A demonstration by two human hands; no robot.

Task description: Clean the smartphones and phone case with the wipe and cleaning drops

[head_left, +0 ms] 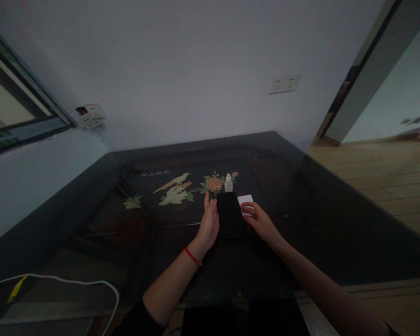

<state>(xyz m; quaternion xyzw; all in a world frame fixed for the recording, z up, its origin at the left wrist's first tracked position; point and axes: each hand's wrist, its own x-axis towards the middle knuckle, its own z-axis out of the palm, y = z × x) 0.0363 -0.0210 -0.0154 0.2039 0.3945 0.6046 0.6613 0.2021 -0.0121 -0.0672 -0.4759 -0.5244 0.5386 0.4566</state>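
- Left hand (209, 225): fingers straight and held together, laid along the left long side of the black object; nothing enclosed in the palm that I can see from here.
- Right hand (257, 215): fingers loosely bent over the white object; whether they pinch it or merely rest on it, I cannot tell.
- Black object (230, 214), one: flat, rectangular, between the two hands, one short end toward the table's near edge.
- White object (245, 199), one: small, flat-looking, just beside the far right corner of the black object, partly hidden by the fingers.
- Bottle (228, 184), one: small, white, capped, upright, just beyond the black object's far end.
- Red cord (193, 257): around the left wrist.
- Table (322, 210): dark, glossy, its far edge along the wall (196, 70); birds and flowers (177, 192) pictured on the top, left of the bottle.
- White cable (70, 281): near the table's near left corner, dropping over the near edge; yellow strip (17, 289) beside it.
- Sockets (284, 84): on the wall, above the far right corner.
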